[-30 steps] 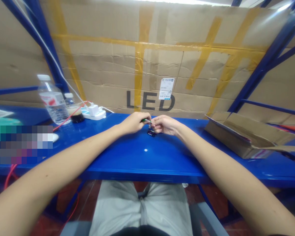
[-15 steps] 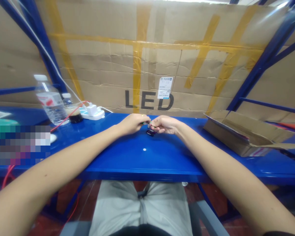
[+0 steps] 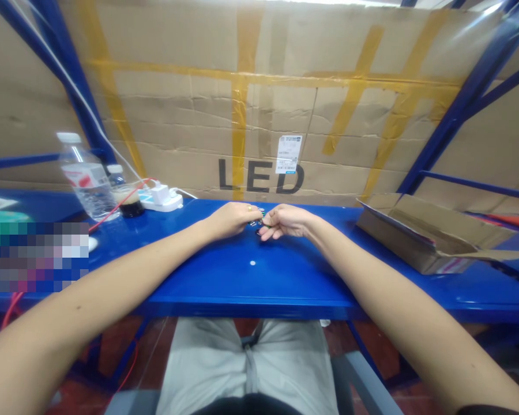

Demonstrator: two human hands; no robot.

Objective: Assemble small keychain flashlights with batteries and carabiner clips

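My left hand (image 3: 233, 219) and my right hand (image 3: 289, 220) meet over the blue table (image 3: 225, 282). Between their fingertips is a small cluster of thin shiny pieces (image 3: 255, 222) with some green on it, too small and blurred for me to tell its kind. The left fingers are closed on the cluster from the left. On the other side, the right thumb and index finger pinch its edge while the lower fingers reach out loosely. A small dark piece (image 3: 258, 232) shows just below, mostly hidden by the right fingers.
An open cardboard box (image 3: 415, 236) stands at the right. At the left are a water bottle (image 3: 89, 178), a cup of dark liquid (image 3: 130, 202), a white power strip (image 3: 162, 199) and a red cable (image 3: 125, 200). A large taped carton (image 3: 190, 127) rises behind the table.
The right fingers have shifted slightly left and spread below the pinch, covering more of the dark piece. More shiny ends now show by the left fingertips.
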